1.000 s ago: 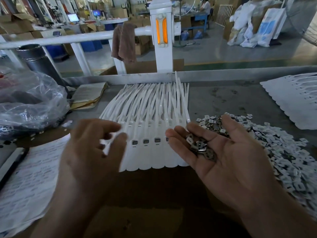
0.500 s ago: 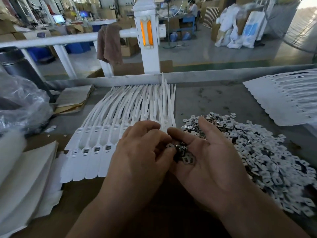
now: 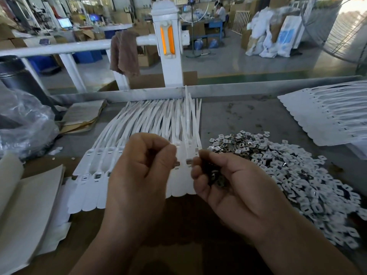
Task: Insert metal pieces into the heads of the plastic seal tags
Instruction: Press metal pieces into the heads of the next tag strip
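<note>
Head view: right hand [image 3: 238, 192] cups metal pieces [image 3: 215, 178], left hand [image 3: 139, 175] curled, above seal tags [image 3: 158, 120].

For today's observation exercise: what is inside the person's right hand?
A small heap of dark metal pieces sits in the cupped right hand. Its curled fingers cover part of the heap, so the count cannot be told.

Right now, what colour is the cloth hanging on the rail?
The cloth is brown, best seen in the head view.

2 hands show, the left hand [image 3: 139, 175] and the right hand [image 3: 238, 187], both bare, with uncovered forearms [image 3: 297, 245] reaching the near edge.
</note>
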Demonstrator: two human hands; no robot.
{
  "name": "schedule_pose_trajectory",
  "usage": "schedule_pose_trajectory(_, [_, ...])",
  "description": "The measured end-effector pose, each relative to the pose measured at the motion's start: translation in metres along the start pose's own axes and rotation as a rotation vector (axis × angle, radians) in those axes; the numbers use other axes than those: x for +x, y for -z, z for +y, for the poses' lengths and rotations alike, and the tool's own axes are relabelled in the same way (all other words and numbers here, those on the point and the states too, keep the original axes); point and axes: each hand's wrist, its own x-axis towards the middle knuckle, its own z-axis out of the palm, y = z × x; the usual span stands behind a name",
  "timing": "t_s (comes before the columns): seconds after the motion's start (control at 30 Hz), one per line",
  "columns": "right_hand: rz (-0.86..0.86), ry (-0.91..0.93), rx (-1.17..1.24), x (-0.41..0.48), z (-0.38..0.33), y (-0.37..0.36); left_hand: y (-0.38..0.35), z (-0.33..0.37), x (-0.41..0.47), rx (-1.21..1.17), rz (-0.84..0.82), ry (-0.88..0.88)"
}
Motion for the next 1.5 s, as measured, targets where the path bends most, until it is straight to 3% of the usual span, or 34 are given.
schedule_pose_trajectory(0.13, [0.054,0.159,0.002,0.005,-0.022,0.011,0.017,-0.014,0.001,-0.143,0.014,0.066])
schedule_pose_trajectory(0.33, [0.371,0.533,-0.13,0.014,-0.05,0.027,0.052,-0.068,0.007,-0.425,0.02,0.317])
schedule_pose_trajectory(0.47, [0.594,0.715,-0.464,0.023,-0.057,0.032,0.054,-0.1,0.017,-0.374,-0.038,0.506])
schedule_pose_trajectory(0.57, [0.709,0.726,-0.844,0.026,-0.051,0.032,0.055,-0.093,0.009,-0.327,-0.014,0.402])
schedule_pose_trajectory(0.73, [0.638,0.779,-1.193,0.022,-0.042,0.034,0.055,-0.103,0.024,-0.179,-0.071,0.466])
schedule_pose_trajectory(0.83, [0.627,0.835,-1.378,0.021,-0.04,0.035,0.069,-0.105,0.011,-0.014,-0.003,0.26])
schedule_pose_trajectory(1.0, [0.633,0.951,-1.375,0.018,-0.038,0.033,0.094,-0.128,0.015,0.303,0.037,0.256])
schedule_pose_trajectory(1.1, [0.581,0.972,-1.385,0.014,-0.034,0.03,0.098,-0.132,0.016,0.376,0.085,0.212])
schedule_pose_trajectory(1.27, [0.469,0.827,-1.552,0.013,-0.023,0.024,0.096,-0.126,0.012,0.389,0.046,0.246])
schedule_pose_trajectory(1.5, [0.346,0.525,-1.787,0.013,-0.012,0.024,0.095,-0.117,0.012,0.562,-0.073,0.071])
